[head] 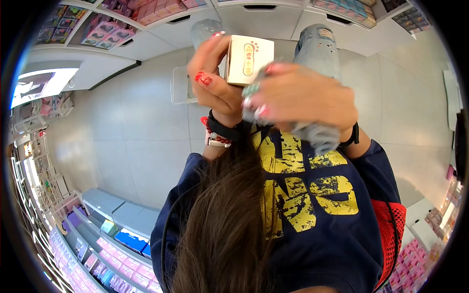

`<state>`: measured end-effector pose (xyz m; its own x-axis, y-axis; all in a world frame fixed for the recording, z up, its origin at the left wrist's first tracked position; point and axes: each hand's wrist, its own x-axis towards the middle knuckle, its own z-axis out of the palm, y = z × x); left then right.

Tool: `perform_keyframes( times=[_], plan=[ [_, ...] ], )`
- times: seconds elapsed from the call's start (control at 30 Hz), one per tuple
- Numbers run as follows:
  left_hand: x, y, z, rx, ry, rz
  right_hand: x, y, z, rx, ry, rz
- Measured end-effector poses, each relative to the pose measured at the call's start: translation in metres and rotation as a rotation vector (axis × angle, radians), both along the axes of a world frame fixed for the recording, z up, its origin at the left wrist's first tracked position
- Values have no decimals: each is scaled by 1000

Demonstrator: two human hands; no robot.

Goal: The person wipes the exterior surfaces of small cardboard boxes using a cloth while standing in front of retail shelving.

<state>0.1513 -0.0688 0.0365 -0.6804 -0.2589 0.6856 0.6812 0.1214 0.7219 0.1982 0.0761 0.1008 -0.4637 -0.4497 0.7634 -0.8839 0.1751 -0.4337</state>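
Note:
My left hand [214, 80] holds a small cream cardboard box [250, 60] with a paw-print mark and printed characters on its face. Its fingers lie along the box's left side and lower edge. My right hand [300, 99] is blurred and grips a crumpled grey cloth [318, 135], with part of the cloth bunched at the fingertips and part hanging below the palm. Those fingertips are close to the lower right corner of the box; whether the cloth touches it I cannot tell.
A clear plastic container [179, 86] is beyond my left hand, low over the tiled floor. White drawers [263, 22] and shelves of packaged goods [106, 31] run across the far side. A grey shelf unit [121, 210] with boxed goods stands at the lower left.

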Motion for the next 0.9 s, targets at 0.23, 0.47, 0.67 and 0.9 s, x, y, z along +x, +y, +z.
perform_keyframes(
  times=[0.23, 0.47, 0.67, 0.9],
  plan=[
    [-3, -3, -2, -80, 86, -85, -7, -6, 3, 89, 8, -221],
    [-1, 0, 13, 70, -16, -142, 0, 9, 6, -226, -186, -121],
    [-7, 2, 11, 36, -35, -284, -8, -6, -5, -215, -197, -425],
    [-4, 2, 17, 5, -259, -365, -25, -7, -19, -203, -139, -422]
  ],
)
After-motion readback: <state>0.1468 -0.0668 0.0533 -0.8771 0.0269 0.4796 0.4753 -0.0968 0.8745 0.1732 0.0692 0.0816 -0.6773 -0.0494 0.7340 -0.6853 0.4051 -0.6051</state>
